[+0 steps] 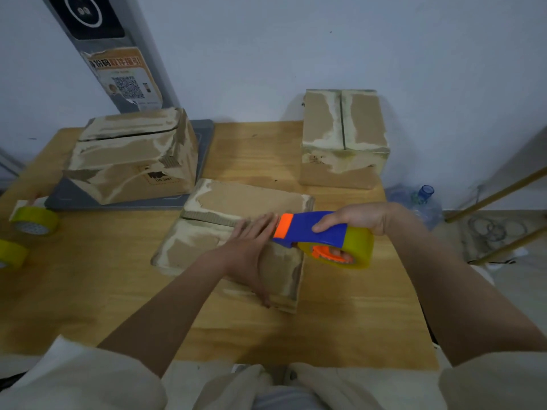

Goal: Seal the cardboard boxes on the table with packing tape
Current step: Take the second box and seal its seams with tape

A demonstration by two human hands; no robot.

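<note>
Grip: right hand (359, 220) wrapped tight around the blue tape dispenser (313, 232); left hand (251, 247) flat and open, pressing on the flat box (236, 241) at the table (340, 306) centre.

Risk: the orange nose touches the left fingertips, so the cutter may nick them; if the box slides, tape may likely wrinkle or miss the seam.

Condition: flat box worn, patched with pale old tape, flaps uneven. 2 other boxes (133, 161) (343, 137) stand behind, seams showing.
</note>
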